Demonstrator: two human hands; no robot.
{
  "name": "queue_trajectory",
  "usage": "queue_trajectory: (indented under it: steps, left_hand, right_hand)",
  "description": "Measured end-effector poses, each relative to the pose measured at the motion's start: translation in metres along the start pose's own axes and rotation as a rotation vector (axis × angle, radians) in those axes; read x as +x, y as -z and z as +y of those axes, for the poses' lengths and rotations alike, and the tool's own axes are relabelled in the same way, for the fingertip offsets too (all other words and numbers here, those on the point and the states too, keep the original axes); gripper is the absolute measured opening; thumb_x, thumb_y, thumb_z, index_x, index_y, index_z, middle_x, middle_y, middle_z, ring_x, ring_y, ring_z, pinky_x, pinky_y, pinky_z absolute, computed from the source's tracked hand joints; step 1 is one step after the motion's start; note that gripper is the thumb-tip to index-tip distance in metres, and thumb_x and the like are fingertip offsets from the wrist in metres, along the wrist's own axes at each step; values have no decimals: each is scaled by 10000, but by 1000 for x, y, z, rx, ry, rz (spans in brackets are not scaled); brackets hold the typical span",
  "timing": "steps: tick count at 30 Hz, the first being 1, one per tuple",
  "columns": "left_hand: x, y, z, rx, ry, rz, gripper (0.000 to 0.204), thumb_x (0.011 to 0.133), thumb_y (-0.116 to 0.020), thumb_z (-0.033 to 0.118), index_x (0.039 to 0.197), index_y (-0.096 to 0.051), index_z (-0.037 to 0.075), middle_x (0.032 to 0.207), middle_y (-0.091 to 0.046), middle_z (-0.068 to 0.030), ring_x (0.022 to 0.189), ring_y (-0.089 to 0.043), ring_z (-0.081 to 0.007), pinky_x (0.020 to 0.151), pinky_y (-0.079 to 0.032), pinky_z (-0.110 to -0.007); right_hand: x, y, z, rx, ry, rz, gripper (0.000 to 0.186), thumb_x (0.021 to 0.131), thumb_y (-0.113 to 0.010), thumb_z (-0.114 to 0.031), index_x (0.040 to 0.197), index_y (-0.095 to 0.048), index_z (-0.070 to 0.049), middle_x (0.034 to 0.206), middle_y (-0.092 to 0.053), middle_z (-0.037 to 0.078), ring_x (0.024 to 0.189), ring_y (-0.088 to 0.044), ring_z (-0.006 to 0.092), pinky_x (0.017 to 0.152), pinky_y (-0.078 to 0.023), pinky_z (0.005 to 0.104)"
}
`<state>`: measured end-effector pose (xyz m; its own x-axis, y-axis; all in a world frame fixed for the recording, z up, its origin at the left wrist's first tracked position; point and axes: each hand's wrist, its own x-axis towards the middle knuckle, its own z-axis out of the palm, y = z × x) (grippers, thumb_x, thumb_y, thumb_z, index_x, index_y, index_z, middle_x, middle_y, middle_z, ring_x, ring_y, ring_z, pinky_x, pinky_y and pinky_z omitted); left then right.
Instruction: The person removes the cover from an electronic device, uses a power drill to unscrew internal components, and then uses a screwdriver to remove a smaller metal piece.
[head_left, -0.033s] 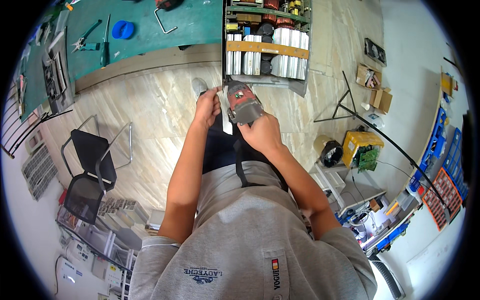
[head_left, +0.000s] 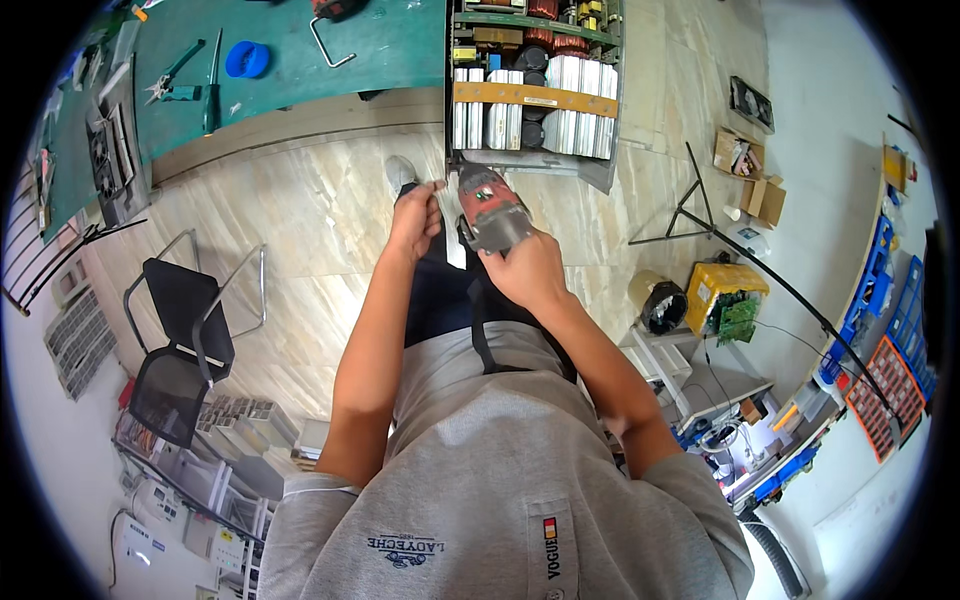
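Red-and-grey power drill (head_left: 490, 210) sits clasped in the right hand (head_left: 525, 268) — grip closed round its handle, nose at the open metal cabinet of grey cylinders (head_left: 535, 95); left hand (head_left: 415, 220) loosely curled beside it, holding nothing visible.

A black chair (head_left: 180, 340) stands near a green workbench (head_left: 300, 60).

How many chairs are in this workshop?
1: a black mesh chair with a metal frame on the floor, left of the person's left hand. Others may be hidden.
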<state>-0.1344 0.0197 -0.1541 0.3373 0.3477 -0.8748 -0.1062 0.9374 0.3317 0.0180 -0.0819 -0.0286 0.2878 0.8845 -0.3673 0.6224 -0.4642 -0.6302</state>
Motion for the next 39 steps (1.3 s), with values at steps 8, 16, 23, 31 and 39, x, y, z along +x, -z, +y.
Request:
queue_trajectory:
  steps: [8,16,23,31,39]
  left_hand:
    - [-77,-12,-9,18,153,-186,412,1054,-393,380,1173,-551,19,643,-277,75,503,-224,-51,432,-190,-218]
    - [-139,-57,28,25,-38,-265,428,1048,-400,430,1104,-542,31,677,-333,52,574,-298,-56,476,-268,-204]
    - [-139,-26,51,-95,-138,-291,236,1044,-458,280,1020,-523,55,661,-357,40,532,-295,-64,446,-252,-208]
    - [-51,113,179,-159,-350,4,187,964,-482,144,1053,-600,29,854,-587,-39,700,-508,-127,612,-417,-256]
    - [3,129,361,-216,-399,27,556,1019,-426,243,1405,-315,-142,1425,-386,-290,1290,-469,-364,1043,-460,-415]
  right_hand:
    - [-62,47,14,61,184,6,353,761,-715,-245,1077,-651,-102,892,-690,154,757,-672,370,673,-543,428]
    - [-91,100,-8,236,133,-195,542,705,-773,-236,1204,-618,-92,946,-699,144,808,-684,349,711,-548,385]
    - [-76,98,-34,182,209,-186,579,674,-776,-187,1219,-613,-83,925,-704,144,821,-684,354,731,-549,378]
    - [-29,69,-109,198,-21,-214,463,696,-775,-172,1131,-653,-74,921,-714,154,841,-693,354,733,-545,381]
    - [49,1,-163,1,116,-149,304,709,-731,-241,950,-669,-65,796,-682,167,746,-657,384,653,-522,439]
